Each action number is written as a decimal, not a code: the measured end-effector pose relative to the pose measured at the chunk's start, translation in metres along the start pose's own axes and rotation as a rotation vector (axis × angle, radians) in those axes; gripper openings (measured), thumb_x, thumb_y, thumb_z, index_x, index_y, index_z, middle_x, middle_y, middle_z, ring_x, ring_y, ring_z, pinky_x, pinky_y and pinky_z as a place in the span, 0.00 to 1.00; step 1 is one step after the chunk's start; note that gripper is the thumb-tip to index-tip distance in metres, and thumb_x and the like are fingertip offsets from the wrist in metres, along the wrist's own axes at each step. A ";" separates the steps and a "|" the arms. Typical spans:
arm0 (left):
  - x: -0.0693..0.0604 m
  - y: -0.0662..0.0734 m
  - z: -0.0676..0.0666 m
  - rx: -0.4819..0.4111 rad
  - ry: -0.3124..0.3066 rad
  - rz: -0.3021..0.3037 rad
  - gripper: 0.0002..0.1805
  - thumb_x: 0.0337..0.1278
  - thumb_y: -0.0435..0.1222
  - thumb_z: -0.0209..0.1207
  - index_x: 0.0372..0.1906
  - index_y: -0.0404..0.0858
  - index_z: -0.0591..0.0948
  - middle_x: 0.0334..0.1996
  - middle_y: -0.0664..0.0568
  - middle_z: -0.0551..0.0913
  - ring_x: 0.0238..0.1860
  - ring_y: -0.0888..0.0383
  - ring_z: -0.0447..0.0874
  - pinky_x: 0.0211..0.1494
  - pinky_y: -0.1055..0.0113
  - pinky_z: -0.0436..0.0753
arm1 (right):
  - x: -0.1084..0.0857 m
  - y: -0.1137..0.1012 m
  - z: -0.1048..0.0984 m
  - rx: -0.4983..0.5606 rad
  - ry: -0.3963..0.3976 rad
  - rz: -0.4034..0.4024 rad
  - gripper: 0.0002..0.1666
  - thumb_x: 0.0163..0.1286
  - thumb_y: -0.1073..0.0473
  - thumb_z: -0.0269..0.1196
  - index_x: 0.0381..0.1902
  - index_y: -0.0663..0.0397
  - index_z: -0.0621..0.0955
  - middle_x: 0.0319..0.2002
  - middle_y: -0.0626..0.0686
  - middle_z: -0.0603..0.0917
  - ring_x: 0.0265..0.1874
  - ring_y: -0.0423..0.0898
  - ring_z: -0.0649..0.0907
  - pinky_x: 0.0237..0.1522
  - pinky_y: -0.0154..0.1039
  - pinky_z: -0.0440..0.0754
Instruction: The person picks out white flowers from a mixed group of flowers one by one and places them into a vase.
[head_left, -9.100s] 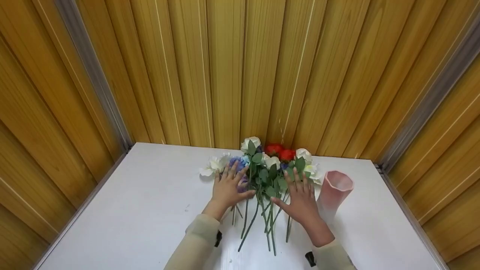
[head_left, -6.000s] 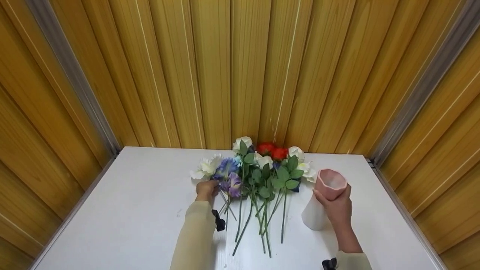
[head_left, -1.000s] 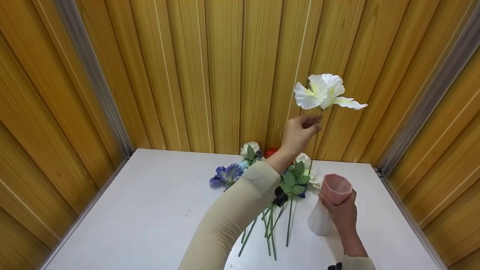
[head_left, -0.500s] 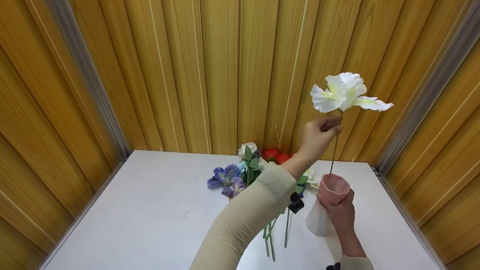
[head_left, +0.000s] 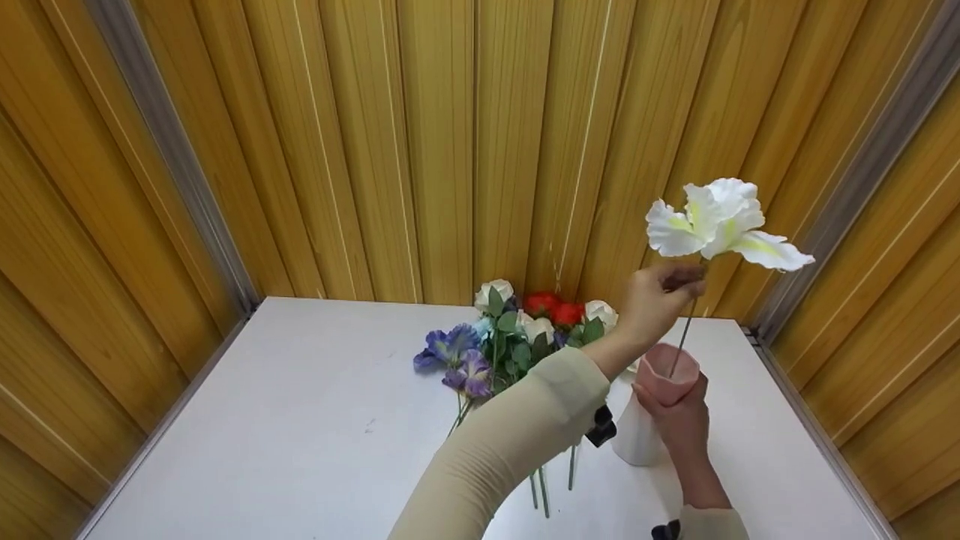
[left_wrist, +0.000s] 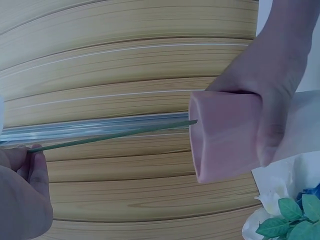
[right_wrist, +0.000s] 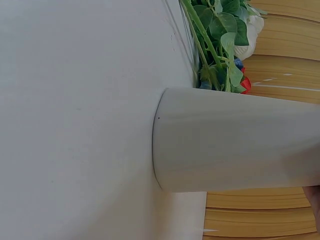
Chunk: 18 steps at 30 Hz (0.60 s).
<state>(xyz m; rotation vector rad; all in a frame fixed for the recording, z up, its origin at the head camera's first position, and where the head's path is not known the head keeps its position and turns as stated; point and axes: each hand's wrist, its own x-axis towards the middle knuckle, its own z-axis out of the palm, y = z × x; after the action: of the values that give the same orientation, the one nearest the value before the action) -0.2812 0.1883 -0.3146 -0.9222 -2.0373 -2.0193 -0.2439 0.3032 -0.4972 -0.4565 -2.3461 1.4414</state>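
Observation:
A white flower with yellow marks (head_left: 724, 221) is held upright by my left hand (head_left: 656, 304), which pinches its stem just under the bloom. The stem's lower end is inside the mouth of the pink and white vase (head_left: 664, 390). Around the vase's upper part curl the fingers of my right hand (head_left: 684, 420). In the left wrist view, the green stem (left_wrist: 115, 135) runs from my left hand (left_wrist: 25, 195) to the rim of the vase (left_wrist: 227, 135), gripped by my right hand (left_wrist: 275, 85). The right wrist view shows the vase's white base (right_wrist: 225, 142) standing on the table.
Purple-blue flowers (head_left: 454, 349), red flowers (head_left: 553, 305) and white roses (head_left: 493, 294) lie with their green leaves towards the back of the white table (head_left: 285, 427), partly behind my left sleeve (head_left: 517, 442). Wood-patterned panels (head_left: 435, 150) surround the table's back and sides.
My left hand has carried the white flower to the right and then down, and its stem has entered the vase. My right hand still grips the vase in about the same place.

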 end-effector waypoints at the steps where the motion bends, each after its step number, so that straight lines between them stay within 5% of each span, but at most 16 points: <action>1: -0.001 -0.002 0.001 0.004 -0.003 -0.003 0.12 0.64 0.24 0.61 0.51 0.25 0.85 0.47 0.36 0.90 0.43 0.55 0.92 0.43 0.82 0.84 | 0.000 0.000 0.000 0.003 -0.001 -0.001 0.61 0.62 0.51 0.72 0.77 0.64 0.47 0.72 0.74 0.64 0.68 0.66 0.70 0.70 0.65 0.70; 12: -0.014 -0.019 0.012 0.083 -0.034 -0.062 0.10 0.62 0.25 0.64 0.46 0.28 0.88 0.42 0.41 0.92 0.39 0.59 0.93 0.40 0.84 0.81 | 0.001 0.001 -0.003 -0.008 -0.030 -0.007 0.62 0.64 0.49 0.71 0.79 0.63 0.45 0.72 0.73 0.64 0.67 0.64 0.70 0.68 0.61 0.71; 18: -0.023 -0.030 0.015 0.154 -0.072 -0.067 0.08 0.64 0.27 0.63 0.45 0.31 0.89 0.39 0.44 0.93 0.31 0.69 0.88 0.36 0.86 0.78 | 0.002 0.004 -0.003 -0.031 -0.027 -0.019 0.60 0.63 0.51 0.70 0.78 0.65 0.47 0.68 0.73 0.69 0.63 0.62 0.73 0.62 0.54 0.72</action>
<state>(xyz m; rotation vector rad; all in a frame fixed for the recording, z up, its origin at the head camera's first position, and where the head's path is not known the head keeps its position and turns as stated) -0.2728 0.1979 -0.3532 -0.9211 -2.2542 -1.8539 -0.2439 0.3082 -0.4988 -0.4240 -2.3908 1.4123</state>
